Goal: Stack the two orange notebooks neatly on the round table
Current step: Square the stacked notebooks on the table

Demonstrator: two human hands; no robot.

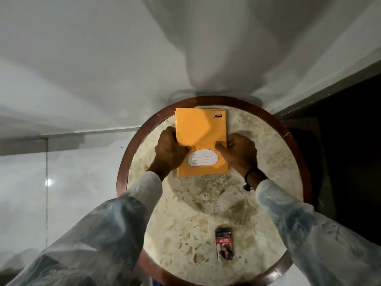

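I have both hands, left (169,153) and right (239,154), clamped on the orange notebooks (201,129), so I should square their edges flush on the marble surface (206,203).

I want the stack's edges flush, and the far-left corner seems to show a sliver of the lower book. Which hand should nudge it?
Probably the left hand: it already grips the left edge of the notebooks, nearest that corner. The right hand can steady the other side.
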